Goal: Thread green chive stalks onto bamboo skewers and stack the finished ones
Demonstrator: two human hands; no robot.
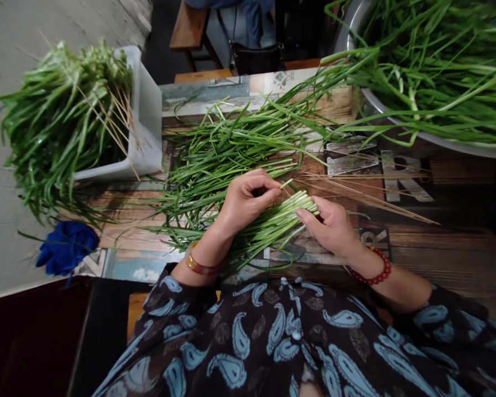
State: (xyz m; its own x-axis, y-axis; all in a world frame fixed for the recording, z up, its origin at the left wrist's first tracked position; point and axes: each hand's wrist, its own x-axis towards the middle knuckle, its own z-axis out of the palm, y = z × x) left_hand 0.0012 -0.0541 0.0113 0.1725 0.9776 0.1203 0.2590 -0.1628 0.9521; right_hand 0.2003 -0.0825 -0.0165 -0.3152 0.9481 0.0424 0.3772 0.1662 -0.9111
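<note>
My left hand pinches a single green stalk near its pale cut end, just above a row of other stalks. Thumb and fingers of my right hand close on the pale ends of that row of green stalks, which lie side by side with their leaves trailing down and left. Behind my left hand a loose pile of long green leaves spreads over the patterned table. To the right of the pile, thin wooden skewers lie fanned out, some ends close to my right hand.
A white plastic bin heaped with greens and skewers stands at the left. A large metal basin overflows with greens at the back right. A blue glove lies at the left edge. Beyond the table are a wooden bench and a black bag.
</note>
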